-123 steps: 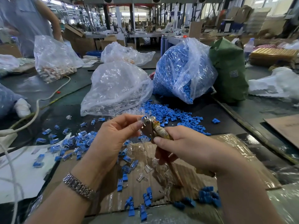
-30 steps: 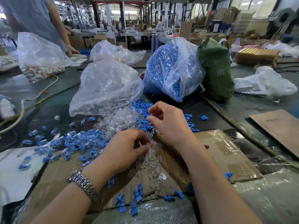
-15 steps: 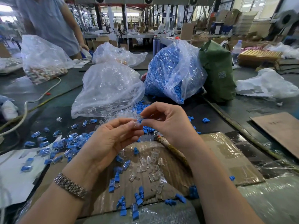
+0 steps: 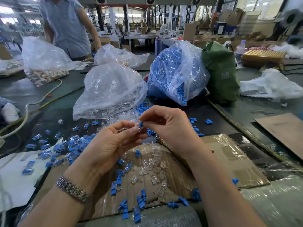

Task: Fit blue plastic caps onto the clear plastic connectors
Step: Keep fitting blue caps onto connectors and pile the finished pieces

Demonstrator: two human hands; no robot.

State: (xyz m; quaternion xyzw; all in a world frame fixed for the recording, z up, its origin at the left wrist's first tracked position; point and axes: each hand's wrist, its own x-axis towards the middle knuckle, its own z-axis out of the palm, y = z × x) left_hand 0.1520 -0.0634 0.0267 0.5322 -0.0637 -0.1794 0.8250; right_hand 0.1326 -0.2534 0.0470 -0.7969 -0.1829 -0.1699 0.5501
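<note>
Cluttered worktop [image 4: 246, 112]: left hand [image 4: 113, 143] pinches clear connector [image 4: 136, 127], right hand [image 4: 170, 126] pinches blue cap [image 4: 141, 124]; misalignment could pop either loose.

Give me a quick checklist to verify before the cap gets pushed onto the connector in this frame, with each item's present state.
1. Right hand pinches a blue cap: ok.
2. Left hand holds a clear connector at its fingertips: ok.
3. Cap meets the connector's end: ok.
4. Cap turned the right way round: cannot tell, too small.
5. Cap fully seated: not ok.
6. Loose connectors on the cardboard for the next round: ok.
</note>
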